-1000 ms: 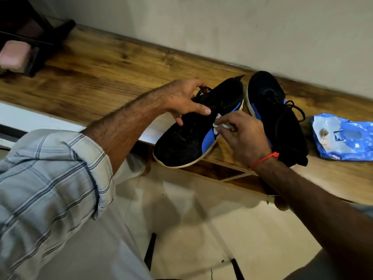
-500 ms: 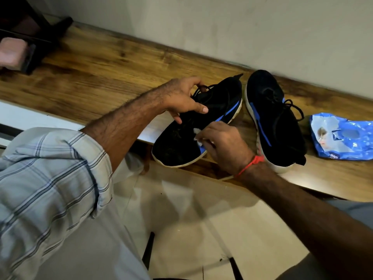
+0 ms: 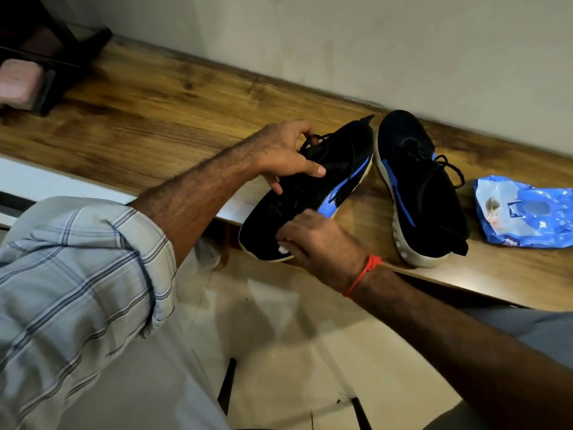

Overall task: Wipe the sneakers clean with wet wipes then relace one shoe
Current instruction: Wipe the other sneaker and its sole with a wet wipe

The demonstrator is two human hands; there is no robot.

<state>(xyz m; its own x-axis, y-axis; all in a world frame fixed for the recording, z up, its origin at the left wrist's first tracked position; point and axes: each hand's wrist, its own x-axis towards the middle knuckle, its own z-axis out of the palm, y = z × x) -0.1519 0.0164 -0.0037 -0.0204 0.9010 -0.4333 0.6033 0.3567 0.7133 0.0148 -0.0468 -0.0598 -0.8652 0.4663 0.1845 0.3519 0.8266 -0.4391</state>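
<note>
Two black sneakers with blue stripes and white soles are on a wooden shelf [image 3: 148,125]. The left sneaker [image 3: 338,169] lies tilted, its toe over the shelf's front edge. My left hand [image 3: 288,153] grips its upper near the laces. My right hand [image 3: 319,240] holds a small white wet wipe [image 3: 283,248] and presses it against the toe side of that shoe. The right sneaker [image 3: 424,187] stands beside it, laces loose, untouched.
A blue pack of wet wipes [image 3: 524,212] lies on the shelf to the right of the shoes. A dark stand with a pink block [image 3: 18,82] sits at the far left. A pale wall backs the shelf; tiled floor [image 3: 294,352] lies below.
My right hand slid the wipe along the left sneaker's side from the middle toward the toe. My left hand kept its grip on the shoe.
</note>
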